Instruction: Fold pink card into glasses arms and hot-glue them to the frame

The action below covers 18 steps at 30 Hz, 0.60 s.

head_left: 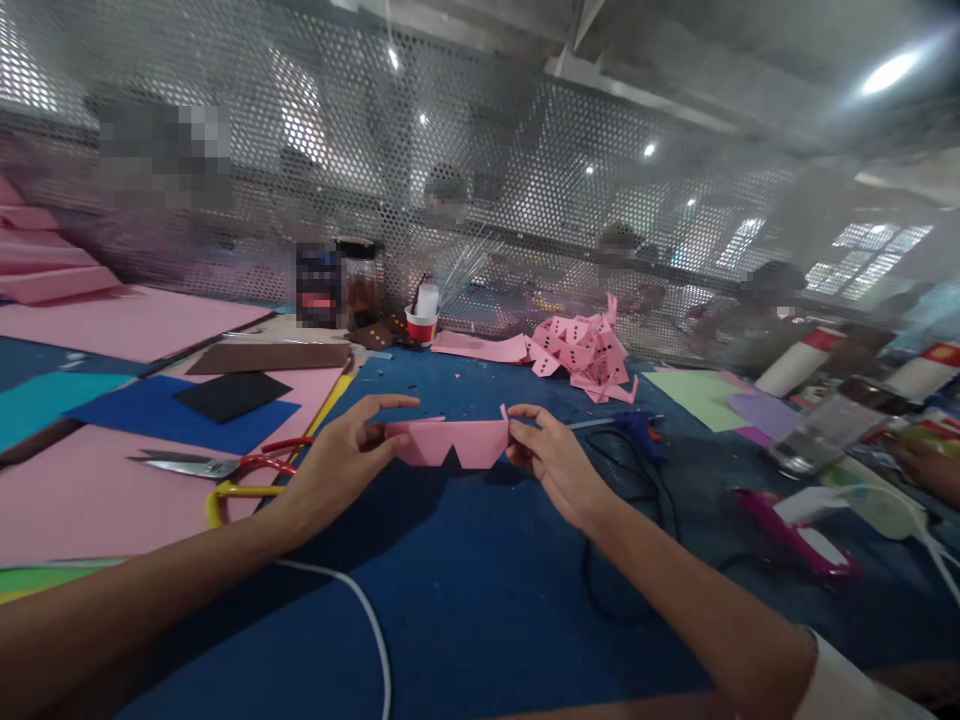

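Observation:
A folded strip of pink paper (427,446), with a small V notch in its lower edge, is held up between both hands above the blue table. My left hand (349,455) pinches its left end between thumb and fingers, the index finger stretched out above. At the right end, my right hand (551,455) grips the paper with thumb and fingertips, where a narrow flap sticks upward. Scissors with red handles (259,462) lie just left of my left hand, on pink sheets. Beneath my left wrist is a yellow handle (225,495), partly covered.
A heap of dotted pink paper pieces (581,350) lies at the back. A blue glue gun (641,435) with a black cord lies to the right, near a magenta device (799,535). A red and white cup (421,325) stands by the perforated metal screen (510,180). Another person's hand (930,460) shows far right.

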Each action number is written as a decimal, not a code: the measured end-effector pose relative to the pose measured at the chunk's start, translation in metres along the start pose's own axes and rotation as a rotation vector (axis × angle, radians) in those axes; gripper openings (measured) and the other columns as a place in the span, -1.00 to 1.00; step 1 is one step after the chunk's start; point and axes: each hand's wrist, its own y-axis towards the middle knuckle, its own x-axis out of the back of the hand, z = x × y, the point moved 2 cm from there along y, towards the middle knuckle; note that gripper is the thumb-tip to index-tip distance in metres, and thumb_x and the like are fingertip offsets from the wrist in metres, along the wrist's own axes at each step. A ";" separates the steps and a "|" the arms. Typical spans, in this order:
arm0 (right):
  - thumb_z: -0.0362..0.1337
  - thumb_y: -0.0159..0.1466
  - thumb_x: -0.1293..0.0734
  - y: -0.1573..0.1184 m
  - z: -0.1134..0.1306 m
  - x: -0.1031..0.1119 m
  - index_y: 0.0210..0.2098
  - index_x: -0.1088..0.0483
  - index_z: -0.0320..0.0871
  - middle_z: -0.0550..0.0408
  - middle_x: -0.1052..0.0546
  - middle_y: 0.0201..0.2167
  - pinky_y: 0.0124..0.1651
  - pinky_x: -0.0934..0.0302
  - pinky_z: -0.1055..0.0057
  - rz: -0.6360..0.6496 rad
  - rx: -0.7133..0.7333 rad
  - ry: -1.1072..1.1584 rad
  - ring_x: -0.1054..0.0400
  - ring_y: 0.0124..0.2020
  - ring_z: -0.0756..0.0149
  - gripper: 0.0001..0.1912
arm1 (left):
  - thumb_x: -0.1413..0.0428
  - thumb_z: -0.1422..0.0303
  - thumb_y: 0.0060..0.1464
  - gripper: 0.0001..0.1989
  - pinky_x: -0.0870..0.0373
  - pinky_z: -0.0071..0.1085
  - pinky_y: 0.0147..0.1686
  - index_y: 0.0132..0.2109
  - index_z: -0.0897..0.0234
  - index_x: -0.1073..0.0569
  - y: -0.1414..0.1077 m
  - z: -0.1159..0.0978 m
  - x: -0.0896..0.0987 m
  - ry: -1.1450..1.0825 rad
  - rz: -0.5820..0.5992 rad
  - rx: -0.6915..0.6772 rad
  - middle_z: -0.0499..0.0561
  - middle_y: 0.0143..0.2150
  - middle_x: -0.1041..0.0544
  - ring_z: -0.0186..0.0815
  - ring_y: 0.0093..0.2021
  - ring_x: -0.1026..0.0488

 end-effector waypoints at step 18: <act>-0.01 0.18 -0.55 -0.001 -0.003 -0.002 -0.11 -0.55 -0.11 0.14 -0.56 -0.26 -0.21 -0.30 0.44 0.040 0.071 -0.156 -0.42 -0.35 0.44 -0.60 | -0.21 0.07 0.14 -0.55 -0.59 -0.27 -0.24 0.08 0.23 -0.53 0.000 -0.003 0.002 0.035 -0.034 -0.007 0.07 -0.07 -0.67 -0.16 -0.24 -0.61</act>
